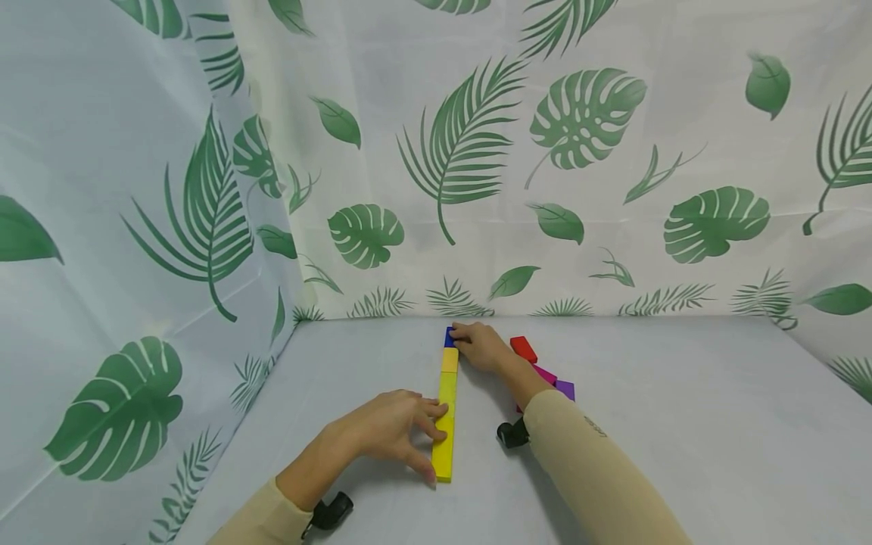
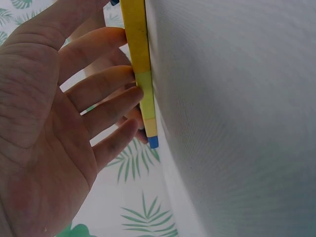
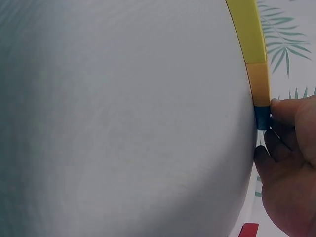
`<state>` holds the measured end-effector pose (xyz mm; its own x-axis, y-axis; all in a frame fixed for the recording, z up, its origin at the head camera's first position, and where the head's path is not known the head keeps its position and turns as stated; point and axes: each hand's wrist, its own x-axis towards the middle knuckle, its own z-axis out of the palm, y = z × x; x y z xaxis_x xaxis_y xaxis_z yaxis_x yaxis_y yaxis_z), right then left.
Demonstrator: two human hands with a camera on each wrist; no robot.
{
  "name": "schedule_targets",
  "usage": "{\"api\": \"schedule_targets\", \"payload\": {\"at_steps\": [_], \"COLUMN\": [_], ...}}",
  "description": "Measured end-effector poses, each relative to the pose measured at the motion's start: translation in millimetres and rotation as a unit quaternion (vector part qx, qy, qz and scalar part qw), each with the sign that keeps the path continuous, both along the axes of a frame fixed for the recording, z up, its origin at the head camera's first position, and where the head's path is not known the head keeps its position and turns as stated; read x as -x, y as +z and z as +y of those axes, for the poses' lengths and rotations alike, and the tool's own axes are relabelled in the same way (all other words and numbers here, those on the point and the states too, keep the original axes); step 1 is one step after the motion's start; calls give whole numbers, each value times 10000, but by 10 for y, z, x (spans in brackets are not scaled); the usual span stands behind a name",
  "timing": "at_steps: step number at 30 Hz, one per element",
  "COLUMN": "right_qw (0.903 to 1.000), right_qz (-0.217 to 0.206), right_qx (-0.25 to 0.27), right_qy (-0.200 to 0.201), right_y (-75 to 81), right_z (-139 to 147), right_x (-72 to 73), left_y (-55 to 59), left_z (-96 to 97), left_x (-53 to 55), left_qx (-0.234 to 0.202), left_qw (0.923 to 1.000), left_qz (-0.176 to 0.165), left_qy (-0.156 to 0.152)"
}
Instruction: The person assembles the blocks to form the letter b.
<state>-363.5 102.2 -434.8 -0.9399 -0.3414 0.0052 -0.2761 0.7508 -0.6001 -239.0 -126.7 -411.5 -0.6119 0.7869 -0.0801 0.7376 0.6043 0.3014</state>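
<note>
A straight row of blocks lies on the white tabletop: a blue block [image 1: 449, 339] at the far end, an orange-yellow block [image 1: 450, 361], a lime-yellow block [image 1: 446, 387], and a bright yellow block [image 1: 443, 458] nearest me. My left hand [image 1: 390, 428] is beside the near part of the row, fingers spread and loosely bent. Its fingertips touch the left side of the yellow and lime blocks in the left wrist view. At the far end, my right hand [image 1: 482, 348] pinches the blue block [image 3: 262, 118] between thumb and fingers; part of that block is covered.
Right of the row, partly behind my right forearm, lie a red block [image 1: 523, 349], a magenta block [image 1: 544, 373] and a purple block [image 1: 565, 389]. A leaf-patterned curtain [image 1: 477, 257] borders the table's back; another hangs at the left.
</note>
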Motion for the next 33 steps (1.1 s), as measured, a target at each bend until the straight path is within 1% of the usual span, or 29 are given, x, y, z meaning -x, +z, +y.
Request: {"api": "schedule_targets", "payload": {"at_steps": [7,13,20,24,29,33], "right_qw": [9998,9996,9995,9994,9995,9996], "right_qz": [-5,70,91,7,-91,-74], "right_qx": [67,115,144,180,78,13], "right_qy": [-189,-258,-260,-299,-308,-277], "right_y": [7,24,23,19,16,22], "right_z": [-51,-81,-86,-74,-58,-54], "right_x": [12,0,20,48,77,86], "left_y": [5,-5,-14,-18,-16,-12], "left_z": [-1,-4,-3,-1,2,6], "left_x": [-5,-2,7,6,3,3], "left_qx": [-33,-28,-34,-49,-35,-18], "left_qw": [10000,10000,10000,10000,10000,10000], "left_qz": [12,46,35,29,13,8], "left_qy": [-27,-46,-12,10,14,14]}}
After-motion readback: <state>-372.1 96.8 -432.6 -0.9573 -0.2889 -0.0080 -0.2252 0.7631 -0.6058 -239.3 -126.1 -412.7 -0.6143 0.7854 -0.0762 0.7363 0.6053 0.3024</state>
